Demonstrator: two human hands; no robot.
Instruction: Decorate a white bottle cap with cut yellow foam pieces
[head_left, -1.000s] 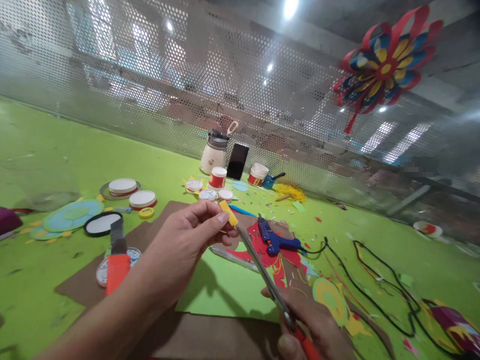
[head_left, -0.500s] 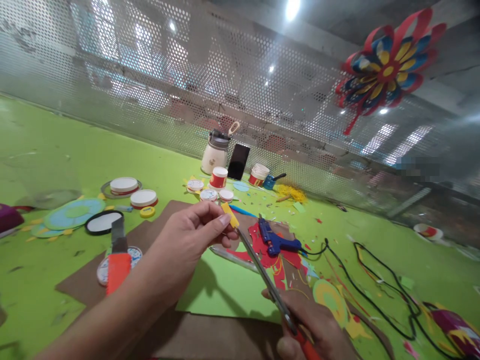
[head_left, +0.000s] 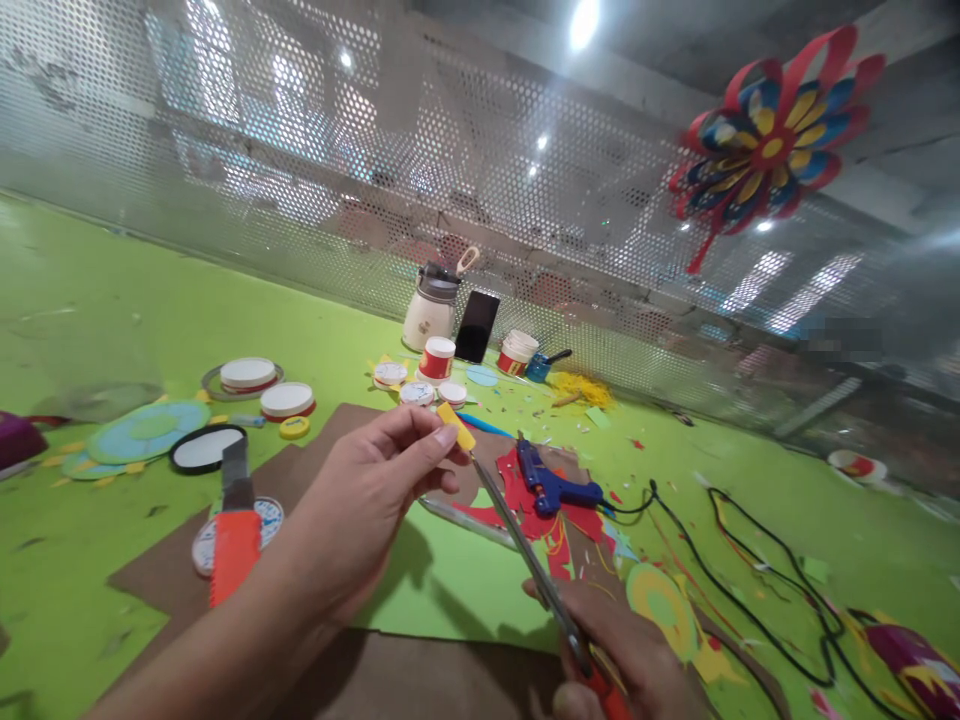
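Though narrow, bright yellow strip [head_left: 460, 430]

A red, blue and yellow flower-shaped ornament [head_left: 772, 150] hangs at upper right before a perforated metal screen [head_left: 300, 190]. On the green tabletop [head_left: 300, 320], a smartphone [head_left: 478, 327] stands beside a grey-topped white jug [head_left: 427, 322], with a red-and-white tub [head_left: 438, 362] in front.

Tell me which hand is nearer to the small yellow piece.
The left. The left hand pinches the small yellow piece between thumb and fingers; the right hand is below and right of it, holding scissors whose tips point toward it.
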